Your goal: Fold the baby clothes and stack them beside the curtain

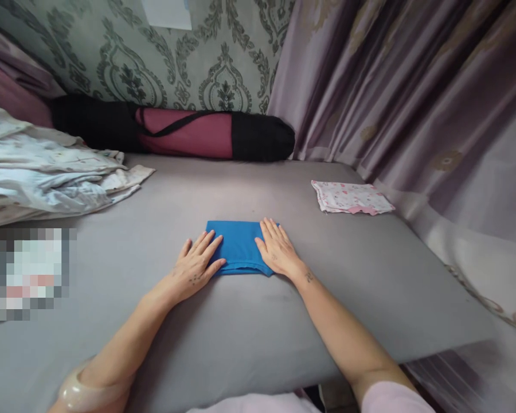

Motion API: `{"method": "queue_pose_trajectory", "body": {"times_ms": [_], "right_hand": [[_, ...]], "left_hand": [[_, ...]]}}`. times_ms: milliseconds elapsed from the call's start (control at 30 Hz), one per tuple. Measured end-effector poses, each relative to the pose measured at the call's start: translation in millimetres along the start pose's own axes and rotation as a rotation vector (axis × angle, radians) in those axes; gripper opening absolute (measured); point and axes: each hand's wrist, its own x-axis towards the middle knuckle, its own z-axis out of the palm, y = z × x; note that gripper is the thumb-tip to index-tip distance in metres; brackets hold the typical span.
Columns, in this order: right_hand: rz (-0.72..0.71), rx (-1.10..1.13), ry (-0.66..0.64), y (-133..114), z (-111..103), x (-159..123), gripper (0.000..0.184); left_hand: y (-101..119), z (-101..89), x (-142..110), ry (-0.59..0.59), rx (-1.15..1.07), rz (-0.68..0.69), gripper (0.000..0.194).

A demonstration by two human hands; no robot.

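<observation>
A blue cloth [239, 244], folded into a flat rectangle, lies in the middle of the grey-covered surface [241, 321]. My left hand [196, 265] rests on its left edge with the fingers spread. On its right side lies my right hand [278, 248], fingers stretched out flat and pointing away from me. Both palms face down, and neither hand grips the cloth. Layered edges of the fold show along the side nearest me. Whether it is a garment or a plain piece of fabric I cannot tell.
A loose pile of light printed clothes [47, 172] lies at the left. A folded white-and-pink printed cloth [348, 197] is at the right. Along the patterned wall [176, 63] stretches a long black-and-maroon bag [189, 132]. Purple curtains [370, 74] hang on the right. A blurred patch covers something at far left.
</observation>
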Motion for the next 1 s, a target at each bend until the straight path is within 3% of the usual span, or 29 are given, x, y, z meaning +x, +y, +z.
{"method": "queue_pose_trajectory", "body": {"times_ms": [133, 233, 367, 467, 633, 867, 933, 1000], "right_hand": [[-0.012, 0.069, -0.026, -0.8, -5.5, 0.7, 0.063], [0.017, 0.179, 0.053, 3.6, -20.5, 2.2, 0.059], [0.323, 0.202, 0.211, 19.9, -45.6, 0.4, 0.048], [0.46, 0.165, 0.098, 29.7, -56.9, -5.9, 0.039], [0.437, 0.294, -0.058, 30.2, -53.8, -9.4, 0.034], [0.468, 0.517, -0.258, 39.2, -40.7, 3.4, 0.04], [0.445, 0.494, -0.32, 39.2, -41.7, 2.5, 0.036], [0.392, 0.417, -0.292, 36.1, -44.3, -2.5, 0.031]], "left_hand": [[-1.8, 0.3, 0.4, 0.01, -0.006, -0.005, 0.063], [-5.9, -2.3, 1.6, 0.119, -0.022, -0.029, 0.063], [-13.1, -13.6, 5.2, 0.228, -0.071, -0.185, 0.061], [-15.8, -21.6, 8.5, 0.177, -0.117, -0.301, 0.054], [-15.7, -21.7, 14.7, 0.118, -0.08, -0.428, 0.056], [-13.8, -22.9, 27.6, 0.015, -0.049, -0.478, 0.049], [-12.6, -25.3, 29.7, -0.003, -0.087, -0.489, 0.048], [-11.0, -26.5, 29.9, 0.038, -0.145, -0.467, 0.045]]}}
